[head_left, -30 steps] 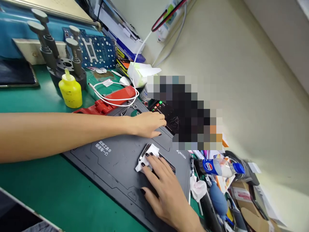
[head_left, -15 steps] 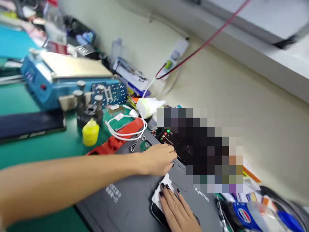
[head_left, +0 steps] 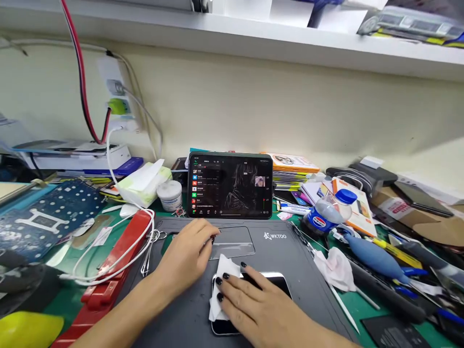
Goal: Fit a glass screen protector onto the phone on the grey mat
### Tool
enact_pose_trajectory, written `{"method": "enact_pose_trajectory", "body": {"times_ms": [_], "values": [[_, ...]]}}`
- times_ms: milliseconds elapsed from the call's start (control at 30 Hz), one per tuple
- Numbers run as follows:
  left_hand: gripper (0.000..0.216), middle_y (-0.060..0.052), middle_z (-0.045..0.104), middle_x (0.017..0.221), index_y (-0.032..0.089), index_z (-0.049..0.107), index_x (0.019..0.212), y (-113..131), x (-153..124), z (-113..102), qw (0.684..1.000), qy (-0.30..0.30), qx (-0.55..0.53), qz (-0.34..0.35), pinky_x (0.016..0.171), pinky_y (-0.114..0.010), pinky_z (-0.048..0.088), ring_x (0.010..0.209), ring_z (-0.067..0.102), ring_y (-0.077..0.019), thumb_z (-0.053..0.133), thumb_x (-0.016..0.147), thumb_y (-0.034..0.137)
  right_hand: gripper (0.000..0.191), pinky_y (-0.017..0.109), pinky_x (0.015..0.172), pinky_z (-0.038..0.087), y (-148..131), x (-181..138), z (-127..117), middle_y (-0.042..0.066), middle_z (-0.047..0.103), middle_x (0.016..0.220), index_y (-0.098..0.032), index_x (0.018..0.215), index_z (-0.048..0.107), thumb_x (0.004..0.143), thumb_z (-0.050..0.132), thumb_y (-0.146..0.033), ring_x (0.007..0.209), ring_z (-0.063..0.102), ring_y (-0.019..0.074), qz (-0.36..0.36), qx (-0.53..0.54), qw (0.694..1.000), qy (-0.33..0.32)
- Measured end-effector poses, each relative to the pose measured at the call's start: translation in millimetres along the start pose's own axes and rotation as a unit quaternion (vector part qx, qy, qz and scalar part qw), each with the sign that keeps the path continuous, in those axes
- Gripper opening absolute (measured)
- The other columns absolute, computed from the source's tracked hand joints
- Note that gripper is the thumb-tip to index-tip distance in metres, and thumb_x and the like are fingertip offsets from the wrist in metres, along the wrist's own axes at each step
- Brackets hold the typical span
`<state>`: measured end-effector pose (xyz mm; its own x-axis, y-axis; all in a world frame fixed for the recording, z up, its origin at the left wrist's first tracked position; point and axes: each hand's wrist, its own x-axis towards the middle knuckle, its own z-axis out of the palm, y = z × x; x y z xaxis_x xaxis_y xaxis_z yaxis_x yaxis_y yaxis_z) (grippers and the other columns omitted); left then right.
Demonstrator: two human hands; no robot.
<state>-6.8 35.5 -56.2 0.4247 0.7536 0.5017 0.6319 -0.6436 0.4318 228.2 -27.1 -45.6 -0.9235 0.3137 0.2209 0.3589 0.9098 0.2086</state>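
Note:
My right hand (head_left: pixel 253 304) lies flat, its fingers stretched over a folded white tissue (head_left: pixel 226 266) and a smartphone (head_left: pixel 277 282). The tissue sits on the phone's left part, under my fingertips. The phone lies on a grey work mat (head_left: pixel 304 285), its dark face up and its near right part covered by my hand. To the left, my left hand (head_left: pixel 190 249) is above the mat with its fingers curled and the thumb tucked close. Whatever is inside those fingers, if anything, is hidden.
A tablet (head_left: pixel 230 186) stands upright behind the mat. Left are a red tool (head_left: pixel 119 256), a white cable (head_left: pixel 132 208) and a white tub (head_left: pixel 169 195). Right are a Pepsi bottle (head_left: pixel 328 212), a blue air blower (head_left: pixel 375 256) and crumpled tissue (head_left: pixel 335 268). A shelf (head_left: pixel 232 38) hangs above.
My view has swung right and levelled, so the tablet and right-hand clutter now show. My right hand still presses the tissue on the phone; the left stays curled over the mat.

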Motion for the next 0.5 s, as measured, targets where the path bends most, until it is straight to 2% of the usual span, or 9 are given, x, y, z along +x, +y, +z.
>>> {"method": "enact_pose_trajectory", "body": {"times_ms": [133,267,333,400,500], "values": [[0.028,-0.008,0.070,0.099,0.018,0.062,0.105,-2.5,0.7,-2.4,1.000,0.004,-0.007,-0.010,0.082,-0.038,0.059,0.093,0.067,-0.0224,0.039,0.093,0.008,0.028,0.030,0.114,0.048,0.9,-1.0,1.1,-0.001,0.071,0.136,-0.022,0.122,0.069,0.105,0.047,-0.024,0.123,0.067,0.0140,-0.016,0.010,1.000,0.015],[0.030,-0.007,0.069,0.096,0.019,0.063,0.104,-4.6,2.9,-5.3,1.000,-0.006,-0.014,-0.027,0.081,-0.037,0.058,0.091,0.067,-0.0212,0.040,0.091,0.005,0.047,0.033,0.110,0.052,8.2,-2.9,-4.0,0.005,0.069,0.138,-0.017,0.132,0.066,0.104,0.049,-0.051,0.124,0.068,0.0190,-0.003,0.012,1.000,0.009],[0.029,-0.006,0.069,0.097,0.019,0.064,0.104,-4.4,4.0,-5.8,0.999,-0.014,-0.017,-0.039,0.083,-0.037,0.058,0.092,0.067,-0.0207,0.043,0.090,0.005,0.038,0.031,0.110,0.052,11.4,-3.2,-1.9,0.003,0.072,0.135,-0.020,0.128,0.068,0.103,0.052,-0.044,0.121,0.069,0.0177,-0.011,0.009,1.000,0.025],[0.024,-0.006,0.069,0.099,0.018,0.065,0.104,-3.8,5.3,-5.7,0.998,-0.024,-0.015,-0.053,0.087,-0.037,0.058,0.095,0.066,-0.0205,0.050,0.091,0.005,0.027,0.027,0.106,0.053,14.9,-3.0,2.9,-0.002,0.074,0.130,-0.024,0.121,0.070,0.103,0.051,-0.027,0.118,0.070,0.0144,-0.040,0.013,0.998,0.050],[0.013,-0.005,0.069,0.103,0.015,0.067,0.105,-4.0,7.6,-4.8,0.996,-0.041,-0.004,-0.073,0.090,-0.039,0.058,0.100,0.067,-0.0203,0.064,0.093,0.011,0.030,0.027,0.095,0.058,24.0,-4.1,13.1,-0.001,0.076,0.125,-0.023,0.122,0.070,0.102,0.047,-0.021,0.111,0.073,0.0152,-0.075,0.006,0.994,0.080]]}}
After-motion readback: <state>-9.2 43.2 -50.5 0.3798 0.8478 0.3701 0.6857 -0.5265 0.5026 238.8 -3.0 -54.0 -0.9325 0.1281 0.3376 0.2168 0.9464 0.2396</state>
